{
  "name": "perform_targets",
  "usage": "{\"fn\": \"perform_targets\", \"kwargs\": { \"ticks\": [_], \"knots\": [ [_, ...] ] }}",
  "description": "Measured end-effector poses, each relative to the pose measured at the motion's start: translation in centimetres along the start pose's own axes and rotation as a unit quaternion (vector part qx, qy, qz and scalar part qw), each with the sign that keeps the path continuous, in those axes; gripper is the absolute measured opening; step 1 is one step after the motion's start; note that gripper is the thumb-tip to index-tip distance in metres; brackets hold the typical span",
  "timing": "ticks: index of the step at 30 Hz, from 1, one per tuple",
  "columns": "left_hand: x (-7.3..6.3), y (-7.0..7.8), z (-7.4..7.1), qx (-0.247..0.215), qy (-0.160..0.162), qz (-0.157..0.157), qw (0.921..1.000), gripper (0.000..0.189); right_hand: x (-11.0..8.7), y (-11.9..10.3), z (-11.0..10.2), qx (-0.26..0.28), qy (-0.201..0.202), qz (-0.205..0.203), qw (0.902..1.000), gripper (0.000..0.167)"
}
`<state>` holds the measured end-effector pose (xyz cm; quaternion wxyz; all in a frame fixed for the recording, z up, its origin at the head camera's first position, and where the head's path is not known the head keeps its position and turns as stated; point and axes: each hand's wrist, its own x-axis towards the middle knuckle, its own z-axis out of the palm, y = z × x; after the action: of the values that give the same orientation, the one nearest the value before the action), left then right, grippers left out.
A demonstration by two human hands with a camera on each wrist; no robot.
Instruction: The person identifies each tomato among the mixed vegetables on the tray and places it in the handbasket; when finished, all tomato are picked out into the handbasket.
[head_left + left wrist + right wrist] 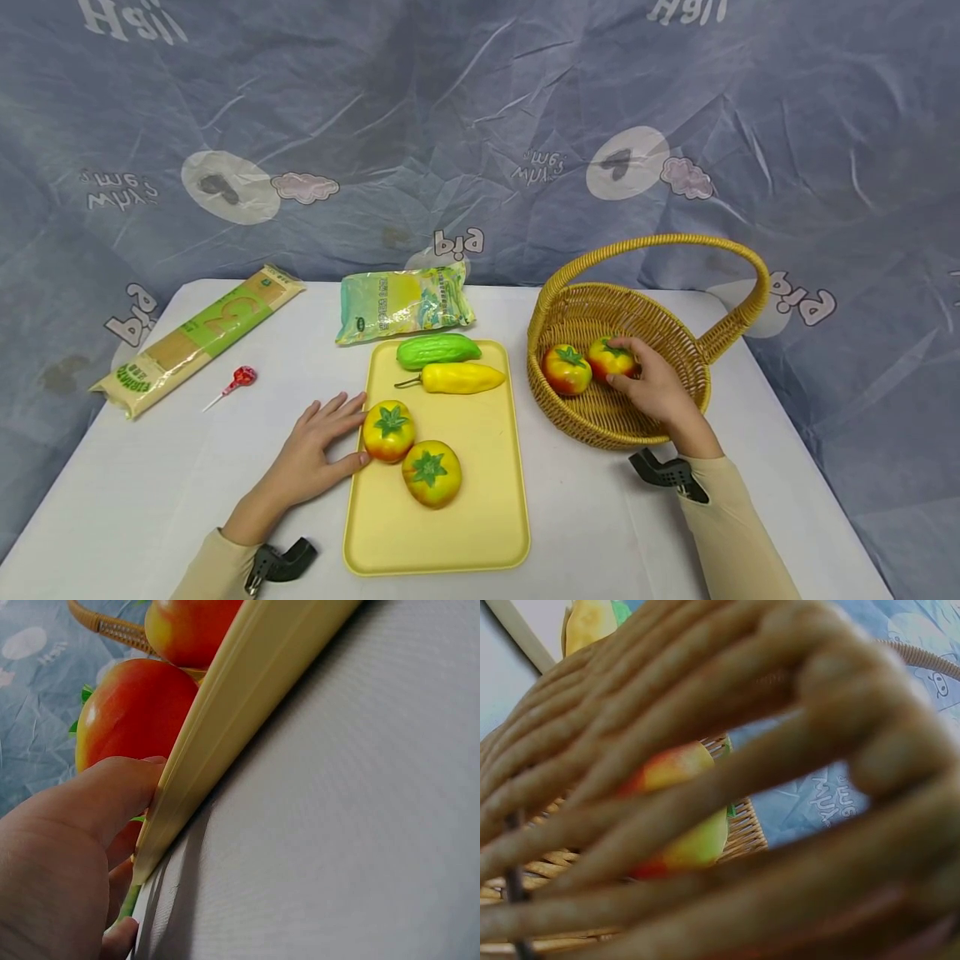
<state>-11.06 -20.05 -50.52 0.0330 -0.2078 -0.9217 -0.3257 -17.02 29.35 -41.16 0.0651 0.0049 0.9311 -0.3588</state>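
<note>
My right hand (657, 386) reaches into the wicker basket (701, 400) and grips a yellow-and-red tomato (609, 360) with thumb and fingers. A second tomato (566, 370) lies left of it in the basket. In the right wrist view, blurred wicker (727, 802) covers most of the scene, hiding the grip. My left hand (311, 450) lies beside the yellow tray (487, 533), fingers spread, the thumb touching its rim in the left wrist view. Near those fingers a tomato (389, 431) sits on the tray, with another tomato (432, 474) next to it.
A green bitter melon (438, 351) and a yellow pepper (462, 378) lie at the tray's far end. Behind it is a green-yellow packet (405, 304). At left are a long noodle package (202, 342) and a red lollipop (243, 377). The basket's tall handle (660, 240) arches up.
</note>
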Motion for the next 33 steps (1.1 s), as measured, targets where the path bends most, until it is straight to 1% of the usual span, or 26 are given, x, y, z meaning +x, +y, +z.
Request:
{"fn": "perform_targets", "kwargs": {
  "ticks": [11, 19, 27, 33],
  "knots": [
    [0.03, -0.02, -0.07, 0.002, -0.001, -0.002, 1.0000, 0.056, 0.09, -0.13, 0.04, -0.007, 0.011, -0.001, 0.9999, 0.049],
    [0.02, 0.04, -0.08, 0.001, 0.001, -0.002, 1.0000, 0.056, 0.01, -0.39, 0.11, 0.001, 0.013, 0.011, 0.9999, 0.050],
    [-0.01, -0.05, -0.06, 0.000, 0.001, 0.001, 1.0000, 0.056, -0.01, -0.24, 0.00, -0.004, 0.016, -0.006, 0.9999, 0.052],
    [-0.04, -0.13, -0.03, -0.002, 0.000, 0.001, 1.0000, 0.056, -0.07, -0.36, -0.02, 0.003, 0.015, 0.003, 0.9999, 0.053]
  ]
}}
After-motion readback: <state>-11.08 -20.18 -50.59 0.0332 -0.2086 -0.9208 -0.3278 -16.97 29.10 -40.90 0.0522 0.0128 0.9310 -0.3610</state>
